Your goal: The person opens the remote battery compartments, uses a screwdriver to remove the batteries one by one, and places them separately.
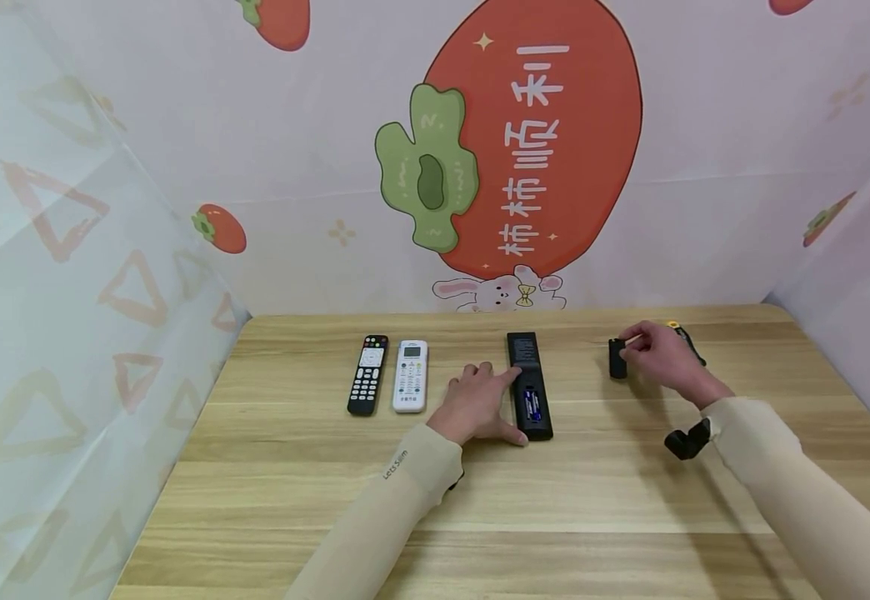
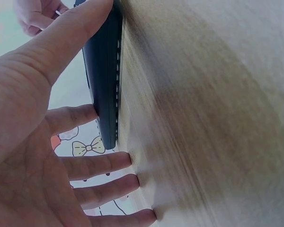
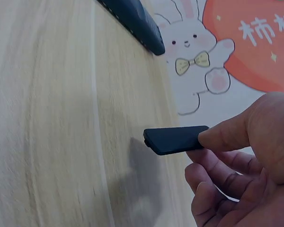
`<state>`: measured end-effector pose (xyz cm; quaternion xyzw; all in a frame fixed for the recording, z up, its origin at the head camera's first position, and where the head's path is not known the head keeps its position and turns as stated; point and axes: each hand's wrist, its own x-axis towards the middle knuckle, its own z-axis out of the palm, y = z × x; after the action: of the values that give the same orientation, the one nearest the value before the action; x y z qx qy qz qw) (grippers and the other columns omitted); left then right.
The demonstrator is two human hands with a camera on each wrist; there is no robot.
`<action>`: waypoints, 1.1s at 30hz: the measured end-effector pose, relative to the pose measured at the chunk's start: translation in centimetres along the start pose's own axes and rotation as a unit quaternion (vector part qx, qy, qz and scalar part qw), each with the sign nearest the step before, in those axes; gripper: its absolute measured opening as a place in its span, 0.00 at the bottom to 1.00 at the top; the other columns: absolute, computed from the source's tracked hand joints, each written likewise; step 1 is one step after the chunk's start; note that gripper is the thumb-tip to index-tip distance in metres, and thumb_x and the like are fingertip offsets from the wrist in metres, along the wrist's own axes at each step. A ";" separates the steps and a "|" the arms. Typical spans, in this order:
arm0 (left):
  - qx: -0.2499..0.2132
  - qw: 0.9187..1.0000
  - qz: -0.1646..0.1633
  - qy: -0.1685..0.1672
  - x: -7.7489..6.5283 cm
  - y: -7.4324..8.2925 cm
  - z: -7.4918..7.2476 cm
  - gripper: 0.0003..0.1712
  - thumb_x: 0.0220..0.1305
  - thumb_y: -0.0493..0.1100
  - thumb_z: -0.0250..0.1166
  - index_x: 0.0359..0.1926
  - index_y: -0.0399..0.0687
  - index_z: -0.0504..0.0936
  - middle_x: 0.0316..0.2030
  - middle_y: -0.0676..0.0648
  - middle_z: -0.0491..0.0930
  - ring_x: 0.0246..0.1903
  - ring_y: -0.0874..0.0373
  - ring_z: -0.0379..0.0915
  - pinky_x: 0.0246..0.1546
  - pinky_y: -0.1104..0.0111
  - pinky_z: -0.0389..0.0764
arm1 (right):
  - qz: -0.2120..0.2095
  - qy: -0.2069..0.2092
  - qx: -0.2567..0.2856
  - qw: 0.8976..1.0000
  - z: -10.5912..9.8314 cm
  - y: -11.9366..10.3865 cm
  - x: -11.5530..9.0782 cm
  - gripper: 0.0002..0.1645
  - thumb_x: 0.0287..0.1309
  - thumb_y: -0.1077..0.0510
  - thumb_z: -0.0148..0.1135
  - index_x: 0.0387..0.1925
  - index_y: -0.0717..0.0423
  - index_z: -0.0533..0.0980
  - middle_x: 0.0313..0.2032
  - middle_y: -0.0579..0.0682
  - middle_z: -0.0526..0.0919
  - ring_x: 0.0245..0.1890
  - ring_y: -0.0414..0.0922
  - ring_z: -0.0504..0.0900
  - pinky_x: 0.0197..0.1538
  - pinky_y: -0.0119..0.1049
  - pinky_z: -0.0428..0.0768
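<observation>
A black remote control (image 1: 528, 367) lies back up, its battery bay uncovered with blue batteries (image 1: 532, 404) inside. My left hand (image 1: 476, 404) rests beside it on the table, fingers spread and fairly straight. In the left wrist view, the thumb and index finger touch the remote (image 2: 104, 80), while the other fingertips meet the tabletop. Between thumb and fingers, my right hand (image 1: 660, 357) pinches a small black battery cover (image 1: 617, 358). The right wrist view shows this cover (image 3: 177, 139) held above the wood, one end hidden by the fingers.
Left of the left hand lie a black remote with white buttons (image 1: 367, 377) and a white remote (image 1: 410, 377). A black-and-yellow item (image 1: 690, 343) lies partly hidden behind the right hand. A printed backdrop (image 1: 315, 258) rises at the wooden table's (image 1: 555, 508) far edge.
</observation>
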<state>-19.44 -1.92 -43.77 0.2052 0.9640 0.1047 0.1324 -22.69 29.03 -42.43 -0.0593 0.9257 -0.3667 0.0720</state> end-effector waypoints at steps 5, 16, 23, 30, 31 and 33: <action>0.002 1.000 -0.001 0.000 0.0 0.0 0.0 0.62 0.41 0.72 0.79 0.77 0.65 0.64 0.66 0.42 0.69 0.64 0.43 0.64 0.62 0.44 0.69 | 0.008 0.001 0.010 1.000 -0.5 0.6 0.7 0.21 0.69 0.63 0.57 0.58 0.72 0.72 0.43 0.64 0.82 0.35 0.50 0.81 0.30 0.38 0.78; -0.003 1.000 -0.003 -0.002 0.0 0.0 0.0 0.62 0.42 0.71 0.79 0.77 0.65 0.64 0.67 0.41 0.69 0.64 0.43 0.64 0.63 0.44 0.68 | 0.043 -0.018 0.006 0.999 -1.5 1.3 2.1 0.24 0.70 0.63 0.53 0.61 0.77 0.68 0.46 0.70 0.80 0.37 0.54 0.81 0.32 0.43 0.78; 0.000 1.000 -0.005 -0.003 -0.1 0.0 0.1 0.62 0.41 0.72 0.79 0.77 0.65 0.64 0.67 0.42 0.69 0.64 0.43 0.64 0.63 0.44 0.68 | 0.058 -0.013 -0.027 0.998 -2.0 1.6 3.2 0.24 0.68 0.63 0.52 0.59 0.77 0.70 0.47 0.71 0.79 0.41 0.56 0.79 0.37 0.42 0.76; -0.001 1.000 -0.004 -0.004 -0.2 0.0 -0.1 0.62 0.42 0.72 0.79 0.77 0.66 0.63 0.68 0.42 0.68 0.65 0.43 0.63 0.63 0.44 0.68 | 0.075 -0.008 -0.050 0.996 -1.9 1.7 4.1 0.25 0.63 0.63 0.48 0.57 0.76 0.71 0.48 0.72 0.78 0.42 0.58 0.78 0.40 0.44 0.77; -0.001 1.000 -0.004 -0.005 -0.2 0.0 -0.1 0.62 0.42 0.72 0.78 0.77 0.65 0.63 0.68 0.41 0.68 0.65 0.43 0.63 0.64 0.44 0.68 | 0.077 -0.009 -0.053 0.996 -1.9 1.6 4.2 0.25 0.63 0.63 0.48 0.57 0.76 0.70 0.49 0.72 0.77 0.42 0.59 0.78 0.40 0.44 0.77; -0.002 1.000 -0.005 -0.005 -0.2 0.1 -0.2 0.62 0.42 0.72 0.79 0.77 0.66 0.63 0.68 0.42 0.68 0.65 0.43 0.63 0.64 0.44 0.68 | 0.081 -0.013 -0.059 0.995 -1.9 1.6 4.4 0.26 0.62 0.63 0.47 0.58 0.76 0.70 0.50 0.73 0.76 0.43 0.60 0.77 0.42 0.46 0.76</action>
<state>-19.33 -1.96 -43.54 0.2004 0.9642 0.1050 0.1384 -27.43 30.71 -42.56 0.0068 0.9464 -0.3037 0.1097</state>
